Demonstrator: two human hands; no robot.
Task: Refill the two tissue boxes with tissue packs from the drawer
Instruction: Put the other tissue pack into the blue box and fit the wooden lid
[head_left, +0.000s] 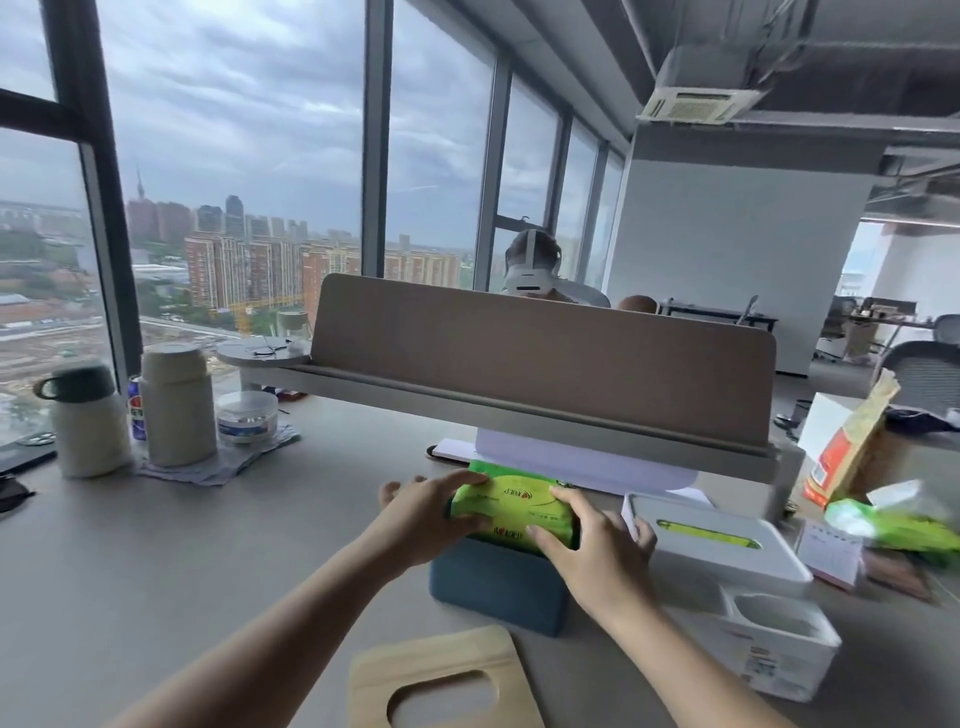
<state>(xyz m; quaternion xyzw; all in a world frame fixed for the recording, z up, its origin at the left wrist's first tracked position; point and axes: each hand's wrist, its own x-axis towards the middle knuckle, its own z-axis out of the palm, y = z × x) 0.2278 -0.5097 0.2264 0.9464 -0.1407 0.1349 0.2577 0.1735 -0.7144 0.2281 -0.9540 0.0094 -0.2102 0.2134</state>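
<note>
A green tissue pack (506, 506) sits partway in the open top of a blue tissue box (496, 592) on the desk. My left hand (423, 519) grips the pack's left end and my right hand (592, 548) grips its right end. The box's wooden lid (441, 680), with an oval slot, lies flat in front of it. To the right stands a white tissue box (727, 558) with its lid on and green showing through the slot. A blurred green pack (898, 527) lies at the far right.
A brown desk divider (545, 358) runs across behind the boxes. A white compartment organiser (769, 649) stands at the right front. Two flasks (176, 405), a can and a round tub stand at the left. A person with a headset sits beyond the divider.
</note>
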